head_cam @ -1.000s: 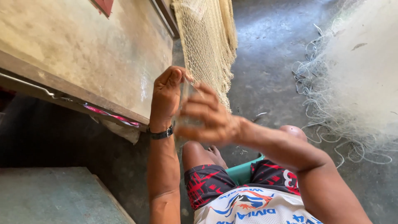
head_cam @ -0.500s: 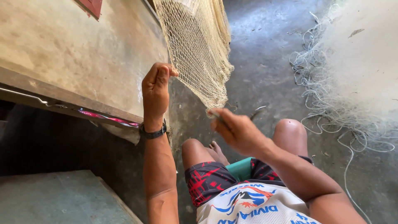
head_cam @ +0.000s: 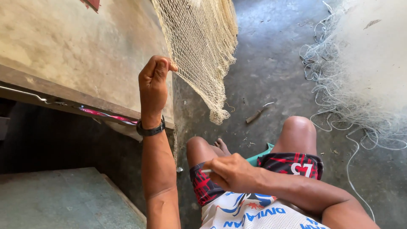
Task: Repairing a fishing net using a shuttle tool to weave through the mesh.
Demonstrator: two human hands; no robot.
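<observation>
Head view: the left hand is raised, fingers curled shut, pinching the edge of the cream net between thumb and forefinger; a black watch sits on that wrist; the net hangs from the top of the frame beside the stained wall and ends in a bunched lower tip above the concrete floor; the right hand is low, over the left thigh, fingers closed around a thin pale tool whose tip juts out to the left; what kind of tool it is cannot be told; the person sits with both knees bare, in red and black shorts; a small stick lies on the floor just past the net's tip; a heap of white line and mesh lies well apart at the right; a wooden ledge runs along the wall's base at the left.
</observation>
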